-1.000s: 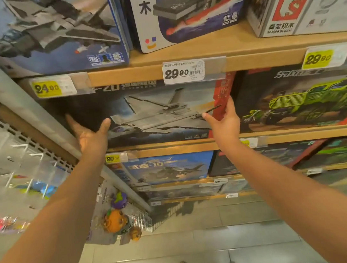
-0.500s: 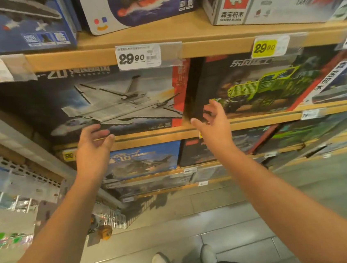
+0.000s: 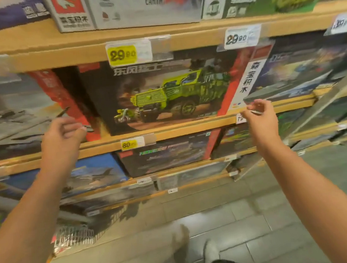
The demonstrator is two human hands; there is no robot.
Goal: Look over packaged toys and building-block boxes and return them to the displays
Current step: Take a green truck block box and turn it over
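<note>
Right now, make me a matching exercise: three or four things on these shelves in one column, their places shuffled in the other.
Things:
1. green truck box
2. yellow 29.90 tag
3. Wandering Earth box
4. left hand

Places:
A. top shelf
B. shelf edge above the truck box
C. middle shelf, between the hands
D. before the jet box

Pairs: 1-C, 2-B, 3-A, 4-D

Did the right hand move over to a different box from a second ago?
Yes. The right hand went rightward along the shelf: it was by the jet box, now it is past the green truck box.
</note>
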